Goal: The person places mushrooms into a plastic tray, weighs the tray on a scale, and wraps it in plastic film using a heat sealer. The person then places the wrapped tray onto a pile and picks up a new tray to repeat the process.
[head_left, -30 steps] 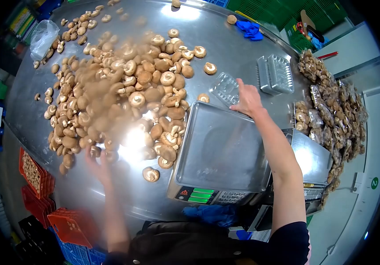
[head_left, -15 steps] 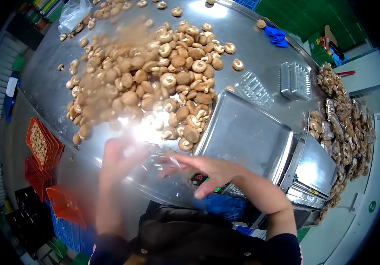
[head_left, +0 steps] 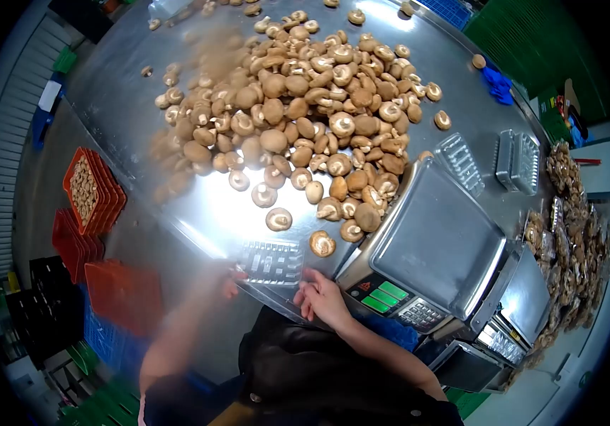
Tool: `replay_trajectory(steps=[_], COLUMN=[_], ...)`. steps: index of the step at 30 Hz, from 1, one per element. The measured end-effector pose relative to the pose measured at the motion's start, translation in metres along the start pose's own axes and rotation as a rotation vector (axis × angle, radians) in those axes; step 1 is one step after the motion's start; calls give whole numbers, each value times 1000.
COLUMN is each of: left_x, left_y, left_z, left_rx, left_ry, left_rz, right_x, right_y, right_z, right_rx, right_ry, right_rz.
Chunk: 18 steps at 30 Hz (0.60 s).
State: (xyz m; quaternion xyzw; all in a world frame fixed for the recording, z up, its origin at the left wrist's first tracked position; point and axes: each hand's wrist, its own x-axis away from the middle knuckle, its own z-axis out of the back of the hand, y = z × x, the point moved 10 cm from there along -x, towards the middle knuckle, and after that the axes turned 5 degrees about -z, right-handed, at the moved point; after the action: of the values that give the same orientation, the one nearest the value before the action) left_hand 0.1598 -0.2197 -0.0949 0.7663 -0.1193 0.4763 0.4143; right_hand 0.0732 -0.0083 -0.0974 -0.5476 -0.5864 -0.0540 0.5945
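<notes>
At the near edge of the metal table, a clear plastic tray [head_left: 272, 261] with ridged slots lies between my hands. My left hand [head_left: 221, 281], blurred by the smeared view, closes on the tray's left edge. On the other side, my right hand [head_left: 322, 298] has its fingers curled and its thumb at the tray's right edge. Just beyond the tray rises a large heap of shiitake mushrooms [head_left: 298, 128], caps and stems mixed. A single mushroom [head_left: 322, 243] sits close to the tray's upper right corner.
A weighing scale [head_left: 436, 234] with green displays stands right of my hand. Empty clear trays [head_left: 518, 162] and a blue glove [head_left: 496, 85] lie beyond it. Packed mushrooms [head_left: 574, 263] are piled far right. Orange crates [head_left: 92, 192] stand on the floor at left.
The clear tray now shows plainly between my hands, and my right hand has moved to its right edge. My view has shifted, so the heap and scale appear farther right.
</notes>
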Motion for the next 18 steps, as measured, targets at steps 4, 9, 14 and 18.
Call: replay_trajectory(steps=[4,9,14,18], left_x=[-31,-88,-148,-169], left_y=[54,102,152,171], left_z=[-8,-31,-55,-53], left_rx=[-127,27,109,82], left_ry=[99,91,109,131], left_rz=[-162,-361,-542,-667], right_x=[-34,-73,-115,-136], right_y=[-36,-101,-168,-197], right_z=[10,28,58,65], right_rx=[-328,-227,-21,102], right_ry=[117,244,478,560], right_rz=[41,206,380,424])
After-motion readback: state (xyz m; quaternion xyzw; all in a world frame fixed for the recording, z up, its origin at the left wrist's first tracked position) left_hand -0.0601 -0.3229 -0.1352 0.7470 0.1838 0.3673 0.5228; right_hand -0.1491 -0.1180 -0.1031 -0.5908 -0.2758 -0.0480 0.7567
